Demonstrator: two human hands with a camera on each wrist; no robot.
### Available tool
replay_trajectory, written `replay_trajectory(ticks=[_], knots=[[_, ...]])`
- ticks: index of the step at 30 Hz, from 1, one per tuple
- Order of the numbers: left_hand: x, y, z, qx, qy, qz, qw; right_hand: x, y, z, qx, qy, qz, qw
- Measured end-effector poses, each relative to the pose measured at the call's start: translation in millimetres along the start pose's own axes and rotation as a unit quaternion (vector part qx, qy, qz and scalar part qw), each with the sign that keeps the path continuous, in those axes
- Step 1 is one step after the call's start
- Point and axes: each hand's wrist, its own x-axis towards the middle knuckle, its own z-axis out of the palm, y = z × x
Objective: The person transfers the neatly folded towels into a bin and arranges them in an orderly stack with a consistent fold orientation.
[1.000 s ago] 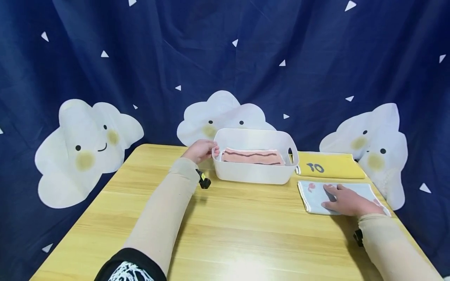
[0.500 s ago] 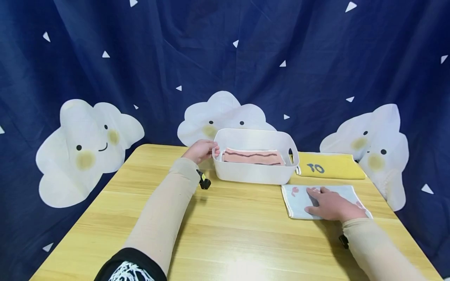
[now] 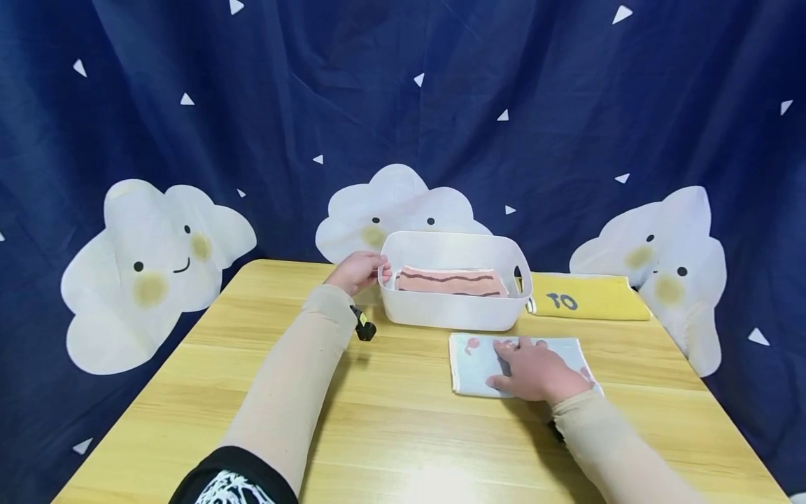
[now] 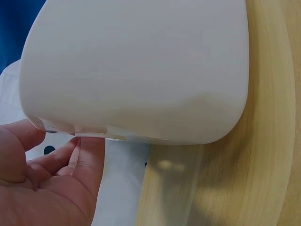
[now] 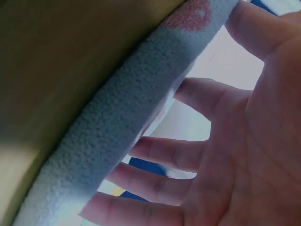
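Note:
At the back of the table stands a white plastic basket with a folded pink towel in it, marked by wavy brown stripes. My left hand grips the basket's left end; in the left wrist view its fingers reach into the handle slot under the rim, with the thumb on the outside. In front of the basket, a folded light blue towel with pink prints lies flat. My right hand rests on this towel, fingers spread; in the right wrist view the fingertips press on its surface.
A folded yellow towel with dark letters lies right of the basket, its left end partly behind it. The wooden table ends at a dark blue curtain with cloud prints.
My right hand has slid the light blue towel leftward across the table, from in front of the yellow towel to in front of the basket. My left hand and the basket have stayed put.

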Motion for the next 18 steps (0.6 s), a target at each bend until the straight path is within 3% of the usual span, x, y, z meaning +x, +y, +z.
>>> replay_trajectory(ticks=[11, 18], knots=[[-1.1, 3.2, 1.5, -0.011, 0.006, -0.003, 0.9999, 24, -69, -0.7, -0.014, 0.007, -0.021, 1.000], [-3.1, 3.9, 4.1, 0.020, 0.014, -0.004, 0.9997, 34, -102, 2.1, -0.023, 0.022, -0.023, 0.999]])
